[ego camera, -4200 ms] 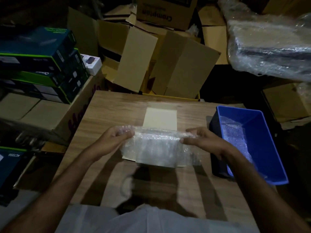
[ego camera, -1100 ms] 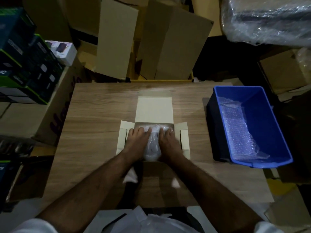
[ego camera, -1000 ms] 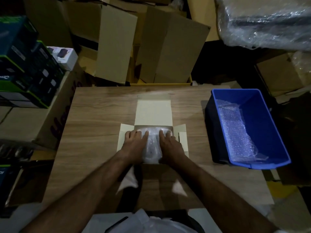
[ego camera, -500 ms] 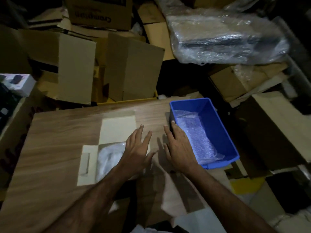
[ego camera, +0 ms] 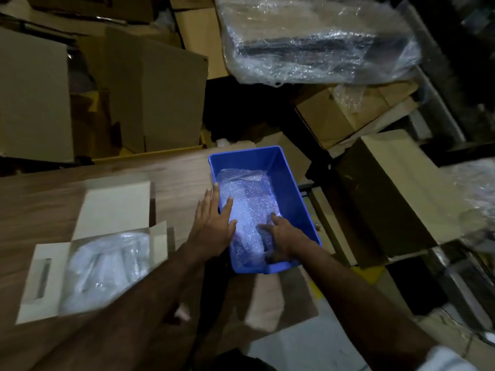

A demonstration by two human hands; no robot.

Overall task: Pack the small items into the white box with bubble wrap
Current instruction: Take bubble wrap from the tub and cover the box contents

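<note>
The white box point(ego camera: 112, 204) lies open on the wooden table at the left, lid flap back, with a bubble-wrapped bundle point(ego camera: 104, 266) inside it. To its right stands a blue bin point(ego camera: 292, 183) holding a sheet of bubble wrap point(ego camera: 247, 202). My left hand point(ego camera: 213, 223) lies flat with spread fingers over the bin's left rim, fingertips on the wrap. My right hand point(ego camera: 280, 236) is inside the bin at its near end, fingers curled down onto the wrap; whether it grips the sheet is unclear.
The wooden table point(ego camera: 34, 194) ends just past the bin on the right. Cardboard cartons point(ego camera: 150, 103) stand behind the table. A large plastic-wrapped bundle point(ego camera: 316, 38) lies at the back right, with more brown boxes point(ego camera: 396, 188) to the right of the bin.
Both hands left the white box and moved right to the blue bin. The wrapped bundle stays in the box. The view swung right.
</note>
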